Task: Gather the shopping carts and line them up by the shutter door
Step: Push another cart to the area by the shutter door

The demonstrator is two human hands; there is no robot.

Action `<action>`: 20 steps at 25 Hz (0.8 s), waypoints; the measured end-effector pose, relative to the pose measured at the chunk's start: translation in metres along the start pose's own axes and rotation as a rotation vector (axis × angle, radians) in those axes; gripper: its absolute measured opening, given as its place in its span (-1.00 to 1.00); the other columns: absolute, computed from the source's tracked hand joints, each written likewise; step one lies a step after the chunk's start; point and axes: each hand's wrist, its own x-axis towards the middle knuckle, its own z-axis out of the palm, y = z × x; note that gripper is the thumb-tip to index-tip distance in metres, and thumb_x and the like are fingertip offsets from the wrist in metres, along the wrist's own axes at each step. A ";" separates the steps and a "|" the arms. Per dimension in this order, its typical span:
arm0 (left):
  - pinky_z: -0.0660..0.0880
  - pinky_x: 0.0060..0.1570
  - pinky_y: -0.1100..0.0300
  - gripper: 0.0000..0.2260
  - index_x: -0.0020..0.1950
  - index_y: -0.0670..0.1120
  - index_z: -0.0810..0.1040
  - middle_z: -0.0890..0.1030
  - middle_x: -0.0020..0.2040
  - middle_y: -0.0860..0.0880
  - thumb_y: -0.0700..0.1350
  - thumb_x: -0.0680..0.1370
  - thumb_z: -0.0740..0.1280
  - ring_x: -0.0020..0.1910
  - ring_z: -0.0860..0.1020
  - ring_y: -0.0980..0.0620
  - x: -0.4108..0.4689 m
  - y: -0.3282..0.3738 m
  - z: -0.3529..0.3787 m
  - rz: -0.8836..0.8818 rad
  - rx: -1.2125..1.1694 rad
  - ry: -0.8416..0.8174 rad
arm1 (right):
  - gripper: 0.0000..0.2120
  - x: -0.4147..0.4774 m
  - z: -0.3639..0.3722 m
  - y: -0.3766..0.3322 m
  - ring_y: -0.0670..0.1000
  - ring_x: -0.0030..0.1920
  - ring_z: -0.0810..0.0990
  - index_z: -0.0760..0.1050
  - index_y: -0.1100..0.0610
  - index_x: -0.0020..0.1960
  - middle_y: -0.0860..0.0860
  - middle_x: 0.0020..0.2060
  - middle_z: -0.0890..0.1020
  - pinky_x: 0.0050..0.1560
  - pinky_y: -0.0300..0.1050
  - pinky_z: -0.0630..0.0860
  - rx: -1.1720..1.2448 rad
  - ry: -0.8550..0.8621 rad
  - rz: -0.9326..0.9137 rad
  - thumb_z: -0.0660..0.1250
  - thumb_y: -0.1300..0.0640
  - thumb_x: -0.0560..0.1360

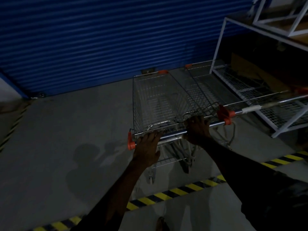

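Note:
A wire shopping cart [155, 97] with orange corner caps stands in front of me, its nose pointing at the blue shutter door [100, 39]. My left hand [147, 148] rests on the left part of its chrome handle bar [173, 134], and my right hand [197, 129] is closed around the bar further right. A second cart [205, 87] stands right beside it on the right, parallel to it, its own handle [250, 109] reaching toward the right edge of the view.
A white metal rack [221, 40] with wire mesh shelves stands at the right, close to the second cart. Yellow-and-black hazard tape [176, 191] crosses the grey floor behind the carts. More tape runs along the left edge. The scene is dim.

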 end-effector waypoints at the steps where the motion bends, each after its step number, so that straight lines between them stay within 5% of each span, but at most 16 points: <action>1: 0.41 0.27 -0.08 -0.18 0.64 0.04 0.16 0.39 0.47 0.01 0.08 0.42 0.39 0.39 0.39 -0.09 -0.001 -0.002 0.000 0.002 -0.003 0.003 | -0.41 0.001 0.000 0.000 0.24 0.39 0.31 0.50 -0.04 0.28 0.05 0.31 0.47 0.29 0.25 0.31 -0.006 -0.005 -0.007 0.45 -0.19 0.29; 16: 0.16 0.46 -0.15 -0.09 0.67 0.06 0.09 0.39 0.48 -0.07 0.15 0.40 0.45 0.46 0.33 -0.17 -0.036 0.012 -0.009 -0.089 0.000 0.011 | -0.24 -0.023 0.003 0.000 0.26 0.44 0.29 0.47 -0.01 0.40 0.07 0.43 0.42 0.42 0.31 0.21 0.088 -0.015 -0.119 0.56 -0.14 0.24; 20: 0.00 0.55 -0.15 -0.08 0.67 0.14 -0.08 0.20 0.62 -0.06 0.15 0.46 0.41 0.62 0.12 -0.15 -0.059 0.024 -0.008 -0.120 -0.013 -0.044 | -0.26 -0.046 0.001 0.008 0.25 0.45 0.30 0.50 -0.03 0.37 0.05 0.38 0.46 0.42 0.26 0.16 0.141 0.017 -0.177 0.59 -0.08 0.22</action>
